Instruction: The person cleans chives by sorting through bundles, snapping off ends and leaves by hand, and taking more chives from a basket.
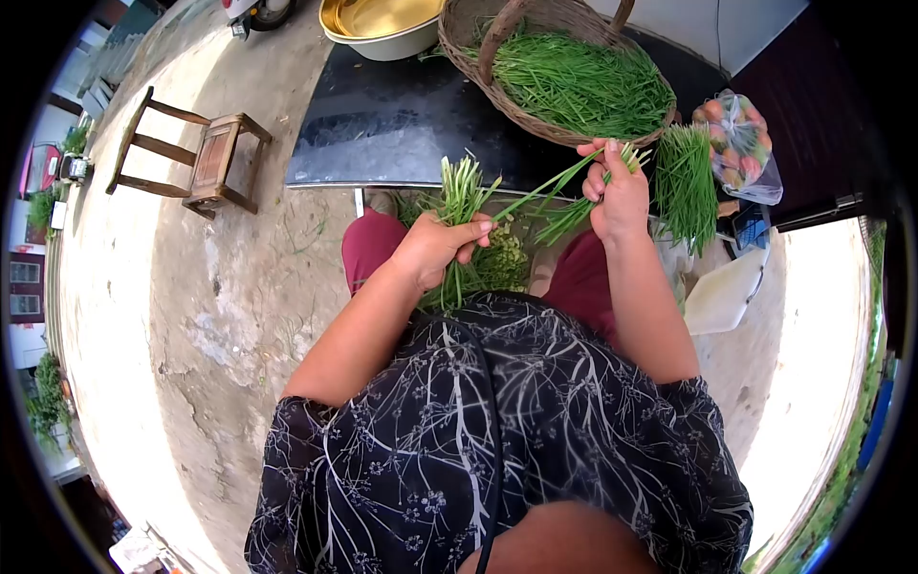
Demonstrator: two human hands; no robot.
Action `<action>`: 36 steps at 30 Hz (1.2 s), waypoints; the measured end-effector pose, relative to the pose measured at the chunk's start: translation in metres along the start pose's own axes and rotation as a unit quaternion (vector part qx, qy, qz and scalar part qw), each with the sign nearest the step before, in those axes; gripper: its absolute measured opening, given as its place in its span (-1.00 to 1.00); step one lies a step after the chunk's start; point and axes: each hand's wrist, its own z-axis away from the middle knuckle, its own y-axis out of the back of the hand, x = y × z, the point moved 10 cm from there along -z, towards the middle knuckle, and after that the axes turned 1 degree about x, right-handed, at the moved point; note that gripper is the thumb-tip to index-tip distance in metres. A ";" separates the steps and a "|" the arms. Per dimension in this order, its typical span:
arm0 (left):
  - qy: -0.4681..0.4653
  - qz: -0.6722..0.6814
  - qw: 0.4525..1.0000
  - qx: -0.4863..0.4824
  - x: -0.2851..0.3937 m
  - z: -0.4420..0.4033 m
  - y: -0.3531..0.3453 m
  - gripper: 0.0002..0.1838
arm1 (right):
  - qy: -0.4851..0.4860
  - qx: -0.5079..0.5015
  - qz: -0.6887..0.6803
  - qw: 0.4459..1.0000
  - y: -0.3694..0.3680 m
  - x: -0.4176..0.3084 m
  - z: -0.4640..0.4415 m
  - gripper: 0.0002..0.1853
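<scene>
My left hand [438,247] is closed around an upright bunch of garlic chives [463,187], pale cut ends on top and green leaves hanging below. My right hand [620,199], raised to the right of it, pinches a smaller bunch of chives [564,226] whose leaves droop to the left. A few strands stretch between the two hands. Just beyond my right hand stands a wicker basket [470,69] heaped with loose chives [579,84]. Another pile of chives [685,182] hangs over the table's edge, right of my right hand.
The black table [373,124] carries a gold-coloured basin [378,19] at the back. A plastic bag of reddish fruit [736,143] is at the right. A wooden chair [215,163] stands on the concrete floor at left. Leaf scraps [507,258] lie between my knees.
</scene>
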 end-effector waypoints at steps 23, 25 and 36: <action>-0.090 0.115 0.989 0.004 0.015 -0.004 -0.006 -0.66 | -0.056 -0.248 0.152 0.955 -0.087 0.019 0.068 -0.88; -0.055 0.080 0.995 -0.024 0.008 -0.002 -0.015 -0.70 | -0.047 -0.247 0.187 0.950 -0.093 0.024 0.070 -0.87; -0.052 -0.013 0.993 -0.104 0.007 0.011 -0.049 -0.81 | -0.008 -0.185 0.300 0.936 -0.075 0.034 0.053 -0.87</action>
